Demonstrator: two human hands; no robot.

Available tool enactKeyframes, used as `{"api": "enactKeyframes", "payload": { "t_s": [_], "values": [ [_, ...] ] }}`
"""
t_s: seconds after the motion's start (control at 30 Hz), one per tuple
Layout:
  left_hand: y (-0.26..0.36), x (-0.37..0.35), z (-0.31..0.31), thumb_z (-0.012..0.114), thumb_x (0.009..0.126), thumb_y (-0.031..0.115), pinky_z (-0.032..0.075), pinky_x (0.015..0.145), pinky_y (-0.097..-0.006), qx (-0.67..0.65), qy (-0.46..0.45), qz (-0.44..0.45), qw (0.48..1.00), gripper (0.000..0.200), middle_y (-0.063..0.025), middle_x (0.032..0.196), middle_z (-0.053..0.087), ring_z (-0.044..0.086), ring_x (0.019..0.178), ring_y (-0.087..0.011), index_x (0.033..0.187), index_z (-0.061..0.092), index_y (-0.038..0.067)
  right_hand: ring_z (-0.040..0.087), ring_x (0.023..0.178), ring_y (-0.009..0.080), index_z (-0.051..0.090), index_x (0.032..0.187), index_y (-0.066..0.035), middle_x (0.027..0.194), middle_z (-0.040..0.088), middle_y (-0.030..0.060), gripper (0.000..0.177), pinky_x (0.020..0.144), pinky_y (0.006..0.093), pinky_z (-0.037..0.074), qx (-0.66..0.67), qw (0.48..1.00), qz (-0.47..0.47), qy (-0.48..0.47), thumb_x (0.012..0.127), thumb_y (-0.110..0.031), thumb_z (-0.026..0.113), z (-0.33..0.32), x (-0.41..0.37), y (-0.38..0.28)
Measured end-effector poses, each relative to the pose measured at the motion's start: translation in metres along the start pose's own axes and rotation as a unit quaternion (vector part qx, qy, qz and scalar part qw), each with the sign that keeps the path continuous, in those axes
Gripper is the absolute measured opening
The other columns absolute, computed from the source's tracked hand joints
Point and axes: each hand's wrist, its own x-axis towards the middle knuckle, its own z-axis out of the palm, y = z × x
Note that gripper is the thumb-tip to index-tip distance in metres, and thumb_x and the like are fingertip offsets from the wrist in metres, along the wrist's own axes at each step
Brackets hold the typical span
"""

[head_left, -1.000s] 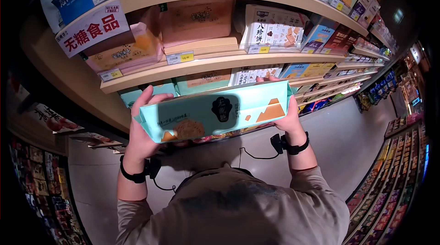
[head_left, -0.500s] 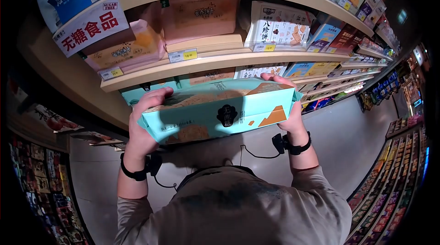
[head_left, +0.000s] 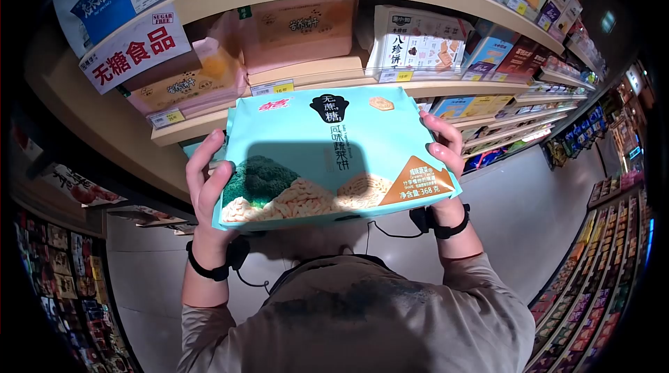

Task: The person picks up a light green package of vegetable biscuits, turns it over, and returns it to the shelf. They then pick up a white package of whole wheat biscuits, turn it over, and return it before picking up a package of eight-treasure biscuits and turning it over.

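Observation:
A turquoise packet of biscuits (head_left: 293, 143) is held up in front of my chest, its broad printed face turned toward me. Green vegetable and biscuit pictures run along its lower part, with a brown triangle at the lower right. My left hand (head_left: 208, 181) grips the packet's left end, fingers and thumb closed on the edge. On the opposite end my right hand (head_left: 446, 150) is closed round the side. Both wrists wear black straps with small devices and cables. The packet covers part of the lower shelf.
Just beyond the packet is a curved shelf (head_left: 209, 125) with pink biscuit packs (head_left: 300, 33), a white pack (head_left: 421, 38) and price labels. A red-lettered sign (head_left: 136, 49) hangs at the left. More stocked shelves (head_left: 592, 289) stand on the right, past the grey floor (head_left: 516, 199).
The packet has been tilted so its broad face shows instead of its narrow side. Both hands have kept hold of its ends, with their fingers turned along with it.

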Motion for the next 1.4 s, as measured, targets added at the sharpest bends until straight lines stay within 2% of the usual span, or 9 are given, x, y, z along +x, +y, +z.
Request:
{"api": "enactKeyframes", "payload": {
  "t_s": [0.2, 0.37, 0.57, 0.83, 1.03, 1.17, 1.27, 1.33, 1.4],
  "values": [
    [-0.003, 0.002, 0.008, 0.067, 0.082, 0.005, 0.042, 0.102, -0.0377, -0.033, 0.005, -0.131, 0.991, 0.054, -0.0156, 0.139, 0.036, 0.046, 0.124, -0.0279, 0.130, 0.043, 0.010, 0.049, 0.118, 0.0350, 0.049, 0.116, -0.019, 0.122, 0.047, 0.0160, 0.042, 0.100, 0.0462, 0.043, 0.024, 0.999, -0.022, 0.030, 0.082, 0.001, 0.062, 0.000, -0.001, -0.004],
    [-0.002, 0.007, 0.011, 0.072, 0.076, 0.002, 0.039, 0.104, -0.0350, -0.102, -0.008, -0.197, 0.975, 0.064, -0.0134, 0.141, 0.033, 0.042, 0.126, -0.0233, 0.132, 0.041, 0.009, 0.049, 0.118, 0.0351, 0.049, 0.116, -0.019, 0.121, 0.047, 0.0143, 0.043, 0.101, 0.0465, 0.042, 0.012, 0.999, -0.017, 0.039, 0.081, 0.003, 0.061, -0.001, -0.004, -0.001],
    [-0.002, 0.003, 0.016, 0.066, 0.080, 0.000, 0.039, 0.104, -0.0357, -0.304, 0.024, -0.276, 0.911, 0.052, -0.0148, 0.141, 0.033, 0.044, 0.123, -0.0218, 0.124, 0.038, 0.008, 0.049, 0.121, 0.0340, 0.046, 0.121, -0.017, 0.124, 0.045, 0.0154, 0.038, 0.098, 0.0447, 0.048, -0.003, 0.999, -0.048, 0.025, 0.087, -0.005, 0.059, -0.001, -0.002, -0.002],
    [0.011, 0.005, 0.004, 0.064, 0.084, 0.001, 0.052, 0.081, -0.0276, -0.390, -0.020, -0.432, 0.813, 0.045, -0.0109, 0.112, 0.050, 0.057, 0.098, -0.0156, 0.115, 0.033, 0.010, 0.051, 0.117, 0.0344, 0.050, 0.115, -0.017, 0.120, 0.046, 0.0138, 0.042, 0.100, 0.0468, 0.044, 0.019, 0.998, -0.032, 0.042, 0.081, 0.003, 0.062, 0.004, -0.005, -0.004],
    [-0.018, -0.026, 0.014, 0.063, 0.088, 0.008, 0.050, 0.086, -0.0307, -0.374, 0.028, -0.411, 0.831, 0.040, -0.0074, 0.115, 0.047, 0.054, 0.103, -0.0151, 0.115, 0.034, 0.011, 0.051, 0.117, 0.0345, 0.050, 0.116, -0.017, 0.120, 0.046, 0.0140, 0.041, 0.098, 0.0455, 0.046, 0.035, 0.998, -0.031, 0.040, 0.082, 0.002, 0.060, 0.003, -0.008, -0.005],
    [-0.018, -0.024, 0.018, 0.062, 0.088, 0.007, 0.050, 0.087, -0.0294, -0.316, 0.012, -0.368, 0.874, 0.038, -0.0074, 0.115, 0.046, 0.053, 0.104, -0.0151, 0.114, 0.034, 0.010, 0.049, 0.118, 0.0345, 0.049, 0.118, -0.012, 0.124, 0.049, 0.0194, 0.027, 0.097, 0.0469, 0.047, 0.072, 0.995, 0.053, 0.035, 0.091, -0.015, 0.047, -0.001, -0.016, -0.007],
    [0.011, -0.004, 0.007, 0.060, 0.088, 0.000, 0.048, 0.086, -0.0292, -0.374, 0.031, -0.433, 0.819, 0.040, -0.0108, 0.110, 0.052, 0.056, 0.096, -0.0154, 0.115, 0.031, 0.009, 0.049, 0.117, 0.0344, 0.048, 0.118, -0.012, 0.124, 0.048, 0.0213, 0.028, 0.096, 0.0471, 0.048, 0.039, 0.998, -0.007, 0.054, 0.090, -0.015, 0.048, 0.000, -0.014, -0.008],
    [0.021, 0.002, 0.000, 0.060, 0.087, 0.002, 0.047, 0.084, -0.0282, -0.447, -0.055, -0.346, 0.823, 0.043, -0.0123, 0.114, 0.052, 0.055, 0.099, -0.0160, 0.116, 0.030, 0.010, 0.053, 0.112, 0.0323, 0.051, 0.118, -0.017, 0.117, 0.048, 0.0176, 0.035, 0.091, 0.0426, 0.051, 0.169, 0.975, 0.133, 0.051, 0.086, -0.002, 0.054, -0.004, -0.013, -0.014],
    [0.016, -0.002, -0.006, 0.063, 0.086, 0.009, 0.047, 0.085, -0.0283, -0.487, -0.065, -0.363, 0.792, 0.044, -0.0131, 0.115, 0.052, 0.055, 0.101, -0.0168, 0.116, 0.030, 0.010, 0.053, 0.111, 0.0321, 0.050, 0.118, -0.017, 0.116, 0.048, 0.0179, 0.035, 0.090, 0.0423, 0.051, 0.120, 0.989, 0.064, 0.064, 0.086, -0.003, 0.054, 0.003, -0.015, -0.010]
  ]
}}
